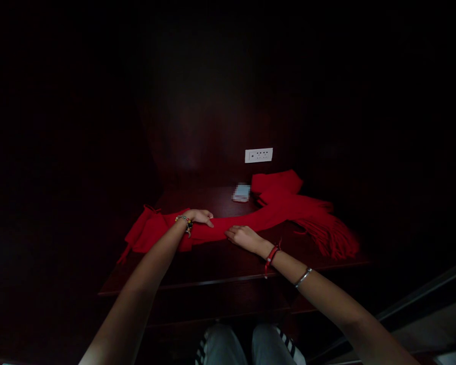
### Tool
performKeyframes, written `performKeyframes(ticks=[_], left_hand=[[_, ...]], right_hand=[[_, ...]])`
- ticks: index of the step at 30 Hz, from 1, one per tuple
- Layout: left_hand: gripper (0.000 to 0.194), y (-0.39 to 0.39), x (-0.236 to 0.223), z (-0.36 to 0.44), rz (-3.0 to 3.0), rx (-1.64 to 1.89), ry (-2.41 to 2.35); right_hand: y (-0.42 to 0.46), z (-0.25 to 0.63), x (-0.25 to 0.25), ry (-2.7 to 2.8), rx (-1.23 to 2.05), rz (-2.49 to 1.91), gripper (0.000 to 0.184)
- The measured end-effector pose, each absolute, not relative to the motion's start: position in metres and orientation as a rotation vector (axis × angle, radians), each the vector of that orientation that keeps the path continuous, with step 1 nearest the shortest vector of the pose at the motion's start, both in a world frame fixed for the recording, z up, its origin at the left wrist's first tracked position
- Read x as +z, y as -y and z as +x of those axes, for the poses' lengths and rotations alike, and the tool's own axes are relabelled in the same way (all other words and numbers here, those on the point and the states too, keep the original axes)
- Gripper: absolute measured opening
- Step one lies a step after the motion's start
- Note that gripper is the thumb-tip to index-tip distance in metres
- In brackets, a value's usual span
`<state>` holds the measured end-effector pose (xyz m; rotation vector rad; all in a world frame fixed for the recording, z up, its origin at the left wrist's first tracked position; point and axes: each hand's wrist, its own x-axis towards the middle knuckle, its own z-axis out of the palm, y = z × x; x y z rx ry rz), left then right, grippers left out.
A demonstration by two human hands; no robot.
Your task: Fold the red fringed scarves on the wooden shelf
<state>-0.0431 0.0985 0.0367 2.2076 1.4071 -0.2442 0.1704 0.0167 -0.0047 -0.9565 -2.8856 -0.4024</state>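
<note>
A long red scarf (268, 219) lies across the dark wooden desk, with a fringed end spread at the right and a bunched part behind it. Its left end is folded over in layers. My left hand (202, 217) grips the far edge of the scarf left of centre, thumb on top. Opposite it, my right hand (243, 237) is closed on the near edge, the fingers curled over the cloth. Between the two hands the scarf runs as a narrow flat band. The fingertips under the cloth are partly hidden.
A white socket plate (259, 155) is on the dark back wall. Below it lies a small pale blurred object (241, 192), close to the bunched cloth. The desk's front edge (228, 280) runs above my knees (224, 344). The surroundings are very dark.
</note>
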Motion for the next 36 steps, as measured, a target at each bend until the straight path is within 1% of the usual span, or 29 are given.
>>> performKeyframes(ticks=[3,7,12,14,17,20,25,28,30,33,36], left_hand=[[0.032,-0.099,0.032,-0.05,2.198,-0.215,-1.415],[0.036,-0.099,0.021,-0.052,2.177,-0.09,-1.43],[0.027,-0.1,0.012,-0.051,2.137,0.102,-1.426],[0.028,-0.1,0.012,-0.05,2.112,0.176,-1.407],[0.032,-0.1,0.016,-0.048,2.076,0.259,-1.366],[0.035,-0.1,0.019,-0.046,2.044,0.319,-1.329],[0.031,-0.097,0.028,-0.042,1.98,0.424,-1.214],[0.031,-0.096,0.044,-0.033,1.96,0.548,-1.18],[0.03,-0.099,0.063,-0.02,1.915,0.669,-1.151],[0.029,-0.112,0.106,0.018,1.8,0.851,-1.112],[0.028,-0.129,0.16,0.079,1.794,0.996,-1.01]], right_hand=[[-0.019,0.165,-0.002,2.935,-0.489,-0.799,0.023],[-0.022,0.151,0.004,2.983,-0.52,-0.823,0.02],[-0.018,0.142,0.003,2.941,-0.52,-0.918,0.023],[-0.016,0.145,-0.001,2.871,-0.571,-0.926,0.024],[-0.017,0.153,-0.008,2.836,-0.662,-0.821,0.025],[-0.022,0.157,-0.013,2.828,-0.712,-0.733,0.023],[-0.023,0.152,-0.014,2.682,-0.697,-0.794,0.021],[-0.02,0.155,-0.005,2.57,-0.641,-0.881,0.019],[-0.022,0.164,0.008,2.433,-0.559,-0.96,0.019],[-0.032,0.191,0.042,2.131,-0.419,-0.997,0.025],[-0.045,0.236,0.088,1.797,-0.326,-0.982,0.028]])
